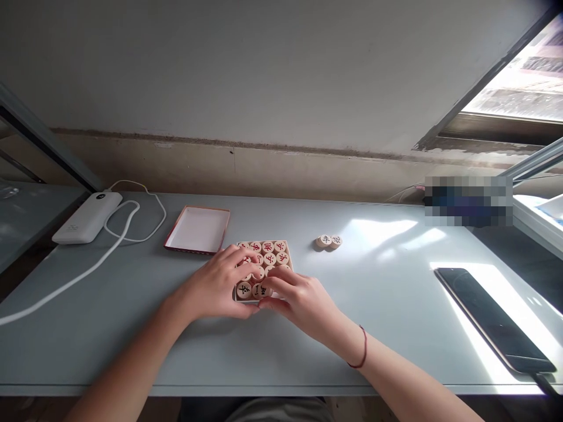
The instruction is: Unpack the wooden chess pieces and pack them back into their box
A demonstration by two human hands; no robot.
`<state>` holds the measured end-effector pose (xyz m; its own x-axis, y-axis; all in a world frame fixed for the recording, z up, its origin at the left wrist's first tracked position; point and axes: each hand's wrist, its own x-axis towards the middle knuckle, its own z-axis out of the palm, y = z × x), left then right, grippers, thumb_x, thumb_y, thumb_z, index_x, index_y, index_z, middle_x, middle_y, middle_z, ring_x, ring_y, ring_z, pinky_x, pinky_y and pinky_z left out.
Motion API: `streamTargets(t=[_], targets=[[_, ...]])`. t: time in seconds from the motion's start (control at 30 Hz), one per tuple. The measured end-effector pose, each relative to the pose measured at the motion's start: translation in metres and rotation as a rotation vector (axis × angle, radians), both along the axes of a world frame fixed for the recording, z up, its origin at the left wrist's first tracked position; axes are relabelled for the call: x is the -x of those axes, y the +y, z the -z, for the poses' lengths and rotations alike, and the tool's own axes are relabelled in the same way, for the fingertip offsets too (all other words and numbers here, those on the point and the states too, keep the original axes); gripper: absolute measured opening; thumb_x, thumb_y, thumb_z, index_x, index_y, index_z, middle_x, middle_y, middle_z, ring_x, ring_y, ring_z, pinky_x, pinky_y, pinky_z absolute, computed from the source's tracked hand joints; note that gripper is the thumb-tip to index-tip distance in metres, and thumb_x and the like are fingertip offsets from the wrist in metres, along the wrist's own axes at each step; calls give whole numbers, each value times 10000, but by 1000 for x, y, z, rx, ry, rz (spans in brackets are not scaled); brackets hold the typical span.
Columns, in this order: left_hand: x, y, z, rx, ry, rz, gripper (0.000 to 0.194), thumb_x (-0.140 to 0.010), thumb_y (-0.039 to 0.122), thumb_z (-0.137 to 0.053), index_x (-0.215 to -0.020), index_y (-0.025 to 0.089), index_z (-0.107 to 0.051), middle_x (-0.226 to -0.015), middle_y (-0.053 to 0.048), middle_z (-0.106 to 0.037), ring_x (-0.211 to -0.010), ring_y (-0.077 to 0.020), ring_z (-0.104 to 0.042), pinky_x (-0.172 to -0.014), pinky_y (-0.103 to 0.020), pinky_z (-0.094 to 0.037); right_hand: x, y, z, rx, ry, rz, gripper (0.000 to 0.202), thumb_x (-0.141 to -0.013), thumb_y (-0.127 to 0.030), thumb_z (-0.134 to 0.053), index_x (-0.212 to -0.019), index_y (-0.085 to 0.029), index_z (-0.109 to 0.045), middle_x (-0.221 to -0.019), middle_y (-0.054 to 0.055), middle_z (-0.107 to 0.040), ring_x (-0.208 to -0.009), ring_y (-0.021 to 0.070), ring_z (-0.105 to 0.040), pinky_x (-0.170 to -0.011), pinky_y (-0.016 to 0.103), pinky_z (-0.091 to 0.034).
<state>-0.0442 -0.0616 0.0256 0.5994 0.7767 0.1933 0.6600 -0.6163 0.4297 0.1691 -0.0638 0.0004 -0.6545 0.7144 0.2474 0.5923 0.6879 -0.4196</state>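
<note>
A shallow box (290,258) full of round wooden Chinese chess pieces (268,247), marked with red or black characters, lies on the desk before me. My left hand (222,281) grips its left side, fingers curled over the pieces and thumb along the near edge. From the right, my right hand (303,293) reaches over the near right corner. Its thumb and fingers close on a tilted black-marked Chinese chess piece (263,291) in the near row. Several pieces are partly hidden under my fingers. Further right, a few loose Chinese chess pieces (325,240) lie together on the desk.
The box lid (197,230) lies upturned behind my left hand. A white power bank (88,218) with a white cable (88,271) occupies the left side. On the right are a black phone (492,319) and a blurred dark object (468,201). A wall borders the desk's back.
</note>
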Motion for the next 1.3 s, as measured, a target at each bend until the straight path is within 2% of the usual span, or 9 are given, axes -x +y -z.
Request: streamTargets(t=[0.37, 0.5, 0.63, 0.7, 0.77, 0.87, 1.03, 1.2, 1.3], targets=[[3, 1, 3, 11, 53, -13, 436, -650, 330, -780, -1044, 264, -605, -1176, -43, -569, -1099, -256, -512, -924, -390, -473, 0, -4, -12, 103, 82, -87, 228, -922, -220, -487, -1070, -227, -659, -1089, 50, -684, -830, 148, -672, -673, 246, -514], [1, 1, 5, 3, 43, -2, 474, -618, 299, -796, -1050, 261, -604, -1184, -46, -564, -1090, -253, -519, -927, -389, -472, -1, -4, -13, 152, 79, -41, 200, -909, -211, -499, -977, -224, -686, -1043, 38, -684, -738, 122, -665, -661, 240, -513], [1, 1, 7, -6, 28, 8, 477, -635, 327, -788, -1073, 272, -608, -1179, -45, -568, -1090, -252, -521, -920, -384, -480, -5, 0, -16, 176, 86, -100, 208, -903, -222, -510, -1014, -239, -685, -1073, 39, -658, -737, 111, -656, -688, 237, -516], [0, 0, 8, -5, 31, 12, 469, -637, 352, -786, -1064, 266, -612, -1194, -51, -564, -1097, -261, -516, -917, -394, -484, -14, 10, -18, 137, 90, -30, 242, -917, -228, -471, -1047, -231, -676, -1109, 58, -642, -641, 92, -624, -655, 248, -512], [-2, 0, 9, -14, 32, 12, 449, -644, 364, -775, -1049, 255, -614, -1198, -60, -563, -1096, -267, -512, -920, -407, -482, -29, 27, -16, 40, 31, 171, 288, -922, -239, -439, -1111, -213, -655, -1165, 91, -620, -545, 83, -577, -611, 279, -503], [-6, 0, 9, -59, 13, -11, 368, -710, 329, -721, -1046, 232, -609, -1166, -72, -576, -1073, -259, -524, -929, -416, -471, -54, 54, -9, -11, -190, 438, 374, -877, -259, -490, -1230, -193, -592, -1255, 127, -582, -645, 152, -630, -579, 309, -490], [-17, 0, 13, -165, -43, -41, 237, -827, 282, -609, -1055, 217, -608, -1086, -75, -620, -994, -230, -561, -886, -404, -489, -76, 75, 3, 85, -299, 514, 269, -895, -198, -456, -1005, -198, -702, -1064, 87, -685, -724, 186, -663, -591, 290, -477], [-32, 0, 15, -310, -131, -63, 230, -884, 190, -542, -1103, 217, -607, -1016, -58, -650, -944, -202, -615, -884, -384, -515, -62, 67, -3, 77, -69, 473, 227, -889, -285, -509, -927, -198, -715, -925, 77, -715, -673, 187, -659, -602, 307, -493], [-42, 1, 14, -318, -163, -111, 324, -892, 175, -549, -1212, 222, -552, -1069, -63, -645, -996, -210, -631, -887, -375, -532, -44, 50, -13, 326, 245, 361, 300, -874, -417, -543, -1014, -200, -695, -838, 53, -712, -574, 145, -640, -529, 271, -496]])
